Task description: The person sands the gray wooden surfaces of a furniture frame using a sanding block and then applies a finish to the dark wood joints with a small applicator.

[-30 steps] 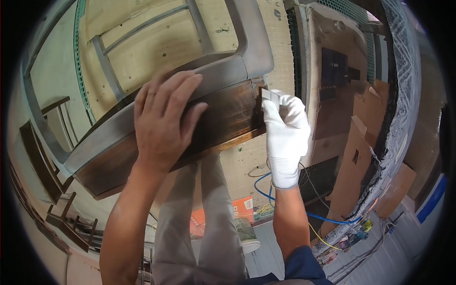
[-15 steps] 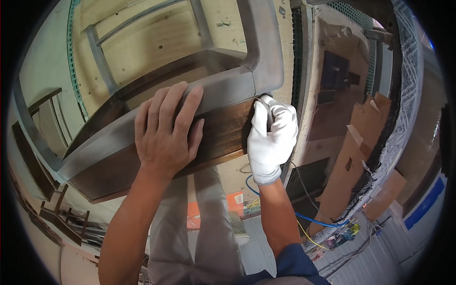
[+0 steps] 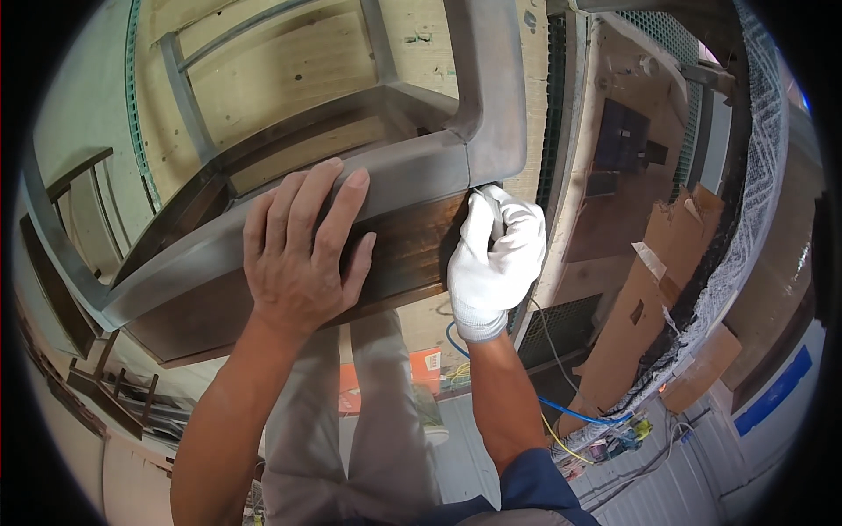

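A grey-brown wooden chair frame [image 3: 412, 171] lies in front of me, its slatted back stretching away to the far left. Bare, my left hand [image 3: 303, 245] rests on the near rail with its fingers spread and thumb over the side. My right hand [image 3: 497, 254] wears a white knitted glove. Its fingers are pinched together at the rail's underside, just below the corner joint with the leg. Whatever they hold is hidden. Between my hands shows the rail's darker brown side face [image 3: 412, 250], streaked with lighter patches.
Under the chair is a pale, stained board [image 3: 263, 74]. Torn cardboard [image 3: 645, 307] and a mesh-wrapped edge [image 3: 745, 210] stand at the right. A blue hose [image 3: 583, 416] and thin cables run low on that side. More dark wooden frames [image 3: 110, 386] sit at the left. An orange box [image 3: 425, 373] lies by my legs.
The view has shifted slightly. My gloved right hand has edged a little left along the rail, its fingers still pinched. My left hand keeps its place on the wood.
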Tool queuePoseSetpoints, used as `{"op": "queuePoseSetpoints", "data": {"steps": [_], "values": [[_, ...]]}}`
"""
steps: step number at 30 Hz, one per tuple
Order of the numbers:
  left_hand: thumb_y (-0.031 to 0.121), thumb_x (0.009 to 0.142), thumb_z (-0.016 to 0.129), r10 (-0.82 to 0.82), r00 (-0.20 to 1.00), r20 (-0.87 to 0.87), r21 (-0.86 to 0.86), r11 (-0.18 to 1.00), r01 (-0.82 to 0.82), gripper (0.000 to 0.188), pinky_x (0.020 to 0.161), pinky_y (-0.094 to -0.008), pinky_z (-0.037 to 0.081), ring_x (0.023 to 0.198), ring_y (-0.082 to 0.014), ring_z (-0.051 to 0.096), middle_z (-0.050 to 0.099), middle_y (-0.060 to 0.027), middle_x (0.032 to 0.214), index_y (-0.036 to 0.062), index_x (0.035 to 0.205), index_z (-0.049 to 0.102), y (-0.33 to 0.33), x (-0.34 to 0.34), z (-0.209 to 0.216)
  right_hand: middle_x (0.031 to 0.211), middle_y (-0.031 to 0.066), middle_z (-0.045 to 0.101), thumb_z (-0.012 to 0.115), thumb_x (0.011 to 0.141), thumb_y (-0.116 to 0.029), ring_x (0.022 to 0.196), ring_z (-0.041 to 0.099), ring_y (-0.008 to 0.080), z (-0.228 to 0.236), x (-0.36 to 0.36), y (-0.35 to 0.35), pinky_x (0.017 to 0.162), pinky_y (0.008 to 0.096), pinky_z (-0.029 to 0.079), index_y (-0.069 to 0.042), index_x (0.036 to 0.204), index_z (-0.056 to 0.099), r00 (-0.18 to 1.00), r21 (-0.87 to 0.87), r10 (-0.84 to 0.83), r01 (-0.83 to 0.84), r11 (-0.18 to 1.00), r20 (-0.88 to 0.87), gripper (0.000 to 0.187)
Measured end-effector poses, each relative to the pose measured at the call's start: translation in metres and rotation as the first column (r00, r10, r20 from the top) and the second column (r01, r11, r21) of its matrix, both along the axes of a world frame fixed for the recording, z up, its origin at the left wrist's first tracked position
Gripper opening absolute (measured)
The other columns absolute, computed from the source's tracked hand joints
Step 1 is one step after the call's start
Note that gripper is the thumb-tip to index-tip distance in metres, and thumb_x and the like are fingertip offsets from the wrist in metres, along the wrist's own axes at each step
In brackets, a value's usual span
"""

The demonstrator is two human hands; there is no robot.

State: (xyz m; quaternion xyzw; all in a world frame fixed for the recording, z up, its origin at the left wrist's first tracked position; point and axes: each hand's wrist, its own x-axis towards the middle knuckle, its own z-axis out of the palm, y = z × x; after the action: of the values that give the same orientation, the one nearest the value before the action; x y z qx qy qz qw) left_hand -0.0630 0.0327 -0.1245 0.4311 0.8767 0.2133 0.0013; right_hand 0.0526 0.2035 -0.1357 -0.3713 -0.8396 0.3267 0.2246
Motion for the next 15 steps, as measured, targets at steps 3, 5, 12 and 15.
{"op": "queuePoseSetpoints", "data": {"steps": [3, 5, 12, 15], "values": [[0.021, 0.087, 0.073, -0.011, 1.0, -0.007, 0.027, 1.0, 0.011, 0.065, 0.11, -0.0461, 0.038, 0.127, -0.034, 0.057, 0.059, -0.0122, 0.142, 0.0093, 0.147, 0.05, 0.0, -0.002, 0.0, 0.092, 0.0126, 0.065, 0.075, 0.091, -0.001, 0.085, 0.062, 0.0276, 0.004, -0.004, 0.004, 0.076, 0.0379, 0.05, -0.003, 0.095, 0.065, 0.999, -0.038, 0.037, -0.036, 0.999, 0.036, 0.011], [0.021, 0.086, 0.074, -0.006, 1.0, -0.007, 0.022, 1.0, 0.007, 0.066, 0.11, -0.0455, 0.038, 0.127, -0.034, 0.057, 0.06, -0.0122, 0.142, 0.0092, 0.147, 0.05, 0.002, -0.001, 0.001, 0.093, 0.0123, 0.065, 0.073, 0.092, 0.0, 0.085, 0.061, 0.0275, 0.002, -0.007, 0.003, 0.076, 0.038, 0.049, -0.004, 0.093, 0.064, 1.0, -0.082, 0.009, -0.01, 0.997, -0.02, 0.01], [0.021, 0.087, 0.074, -0.006, 1.0, -0.022, -0.003, 1.0, 0.006, 0.065, 0.11, -0.0447, 0.037, 0.126, -0.0337, 0.058, 0.06, -0.012, 0.141, 0.0094, 0.147, 0.05, -0.001, -0.002, 0.001, 0.09, 0.0107, 0.064, 0.075, 0.093, -0.007, 0.086, 0.061, 0.0275, 0.01, 0.002, -0.003, 0.077, 0.0379, 0.049, -0.004, 0.095, 0.068, 0.994, 0.044, 0.025, -0.03, 0.999, 0.107, 0.008], [0.025, 0.086, 0.075, 0.028, 0.999, -0.026, 0.05, 0.998, -0.027, 0.062, 0.107, -0.0434, 0.042, 0.122, -0.0285, 0.06, 0.061, -0.0074, 0.14, 0.0158, 0.145, 0.056, 0.002, 0.0, -0.004, 0.088, 0.0099, 0.062, 0.075, 0.093, -0.008, 0.085, 0.061, 0.0265, 0.011, -0.007, -0.001, 0.077, 0.0381, 0.05, -0.004, 0.095, 0.069, 0.993, 0.071, -0.007, -0.002, 0.998, 0.119, 0.008]]}}
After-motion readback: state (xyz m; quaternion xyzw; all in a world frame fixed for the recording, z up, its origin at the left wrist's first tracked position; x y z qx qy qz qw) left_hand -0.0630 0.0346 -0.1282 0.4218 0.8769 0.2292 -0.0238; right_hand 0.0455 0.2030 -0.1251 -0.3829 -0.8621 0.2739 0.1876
